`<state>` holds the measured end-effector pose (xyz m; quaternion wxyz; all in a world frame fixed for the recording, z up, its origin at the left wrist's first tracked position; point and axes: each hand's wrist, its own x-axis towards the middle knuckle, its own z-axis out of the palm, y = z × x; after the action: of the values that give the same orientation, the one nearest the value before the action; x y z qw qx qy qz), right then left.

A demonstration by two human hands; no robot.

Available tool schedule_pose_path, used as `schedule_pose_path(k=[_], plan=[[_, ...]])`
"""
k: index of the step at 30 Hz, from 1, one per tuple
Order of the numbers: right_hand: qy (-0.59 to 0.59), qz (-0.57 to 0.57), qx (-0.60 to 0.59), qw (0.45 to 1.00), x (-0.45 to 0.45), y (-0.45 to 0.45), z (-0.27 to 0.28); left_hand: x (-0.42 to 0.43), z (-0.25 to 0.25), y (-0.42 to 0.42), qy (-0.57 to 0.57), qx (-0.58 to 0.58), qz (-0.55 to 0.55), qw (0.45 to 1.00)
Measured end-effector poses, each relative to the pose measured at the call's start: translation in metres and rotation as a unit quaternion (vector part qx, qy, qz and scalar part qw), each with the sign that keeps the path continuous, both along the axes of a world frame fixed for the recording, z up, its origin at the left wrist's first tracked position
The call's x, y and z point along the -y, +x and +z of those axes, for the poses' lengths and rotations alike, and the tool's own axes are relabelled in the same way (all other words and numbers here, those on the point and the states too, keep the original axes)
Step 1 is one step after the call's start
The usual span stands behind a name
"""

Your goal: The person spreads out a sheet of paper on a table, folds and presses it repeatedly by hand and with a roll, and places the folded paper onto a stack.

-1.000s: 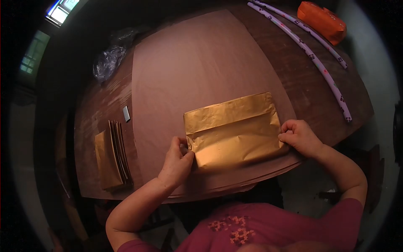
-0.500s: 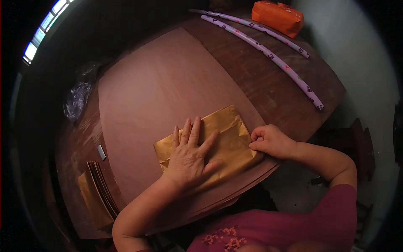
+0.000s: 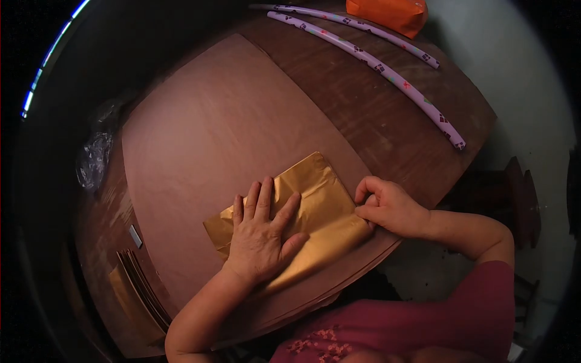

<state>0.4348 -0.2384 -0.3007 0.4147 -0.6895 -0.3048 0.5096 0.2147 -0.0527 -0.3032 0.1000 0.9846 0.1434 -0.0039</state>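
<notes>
A folded piece of gold paper (image 3: 327, 209) lies on large brown sheets of paper near the table's front edge. My left hand (image 3: 257, 242) is spread flat on its left part, fingers apart, pressing on the surface. At the paper's right edge, my right hand (image 3: 390, 209) is closed, thumb and forefinger pinching that edge. The fingertips partly cover the spot where they grip. Creases run across the gold surface between the two hands.
Brown sheets (image 3: 200, 115) are stacked on the wooden table (image 3: 339, 91). At left are several folded gold pieces (image 3: 136, 302), a small metallic strip (image 3: 135, 236) and clear plastic (image 3: 95, 160). Patterned purple rolls (image 3: 375, 63) and an orange bag (image 3: 390, 15) occupy the far side.
The camera view has shifted slightly, so the table items appear displaced. My left hand stays flat on the gold paper, and my right hand still pinches its right edge.
</notes>
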Motion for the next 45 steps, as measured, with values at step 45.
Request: schedule_pose_path(k=[45], plan=[[0.145, 0.158, 0.674, 0.706, -0.076, -0.069, -0.045, -0.02, -0.012, -0.018, -0.073, 0.19, 0.056, 0.977]])
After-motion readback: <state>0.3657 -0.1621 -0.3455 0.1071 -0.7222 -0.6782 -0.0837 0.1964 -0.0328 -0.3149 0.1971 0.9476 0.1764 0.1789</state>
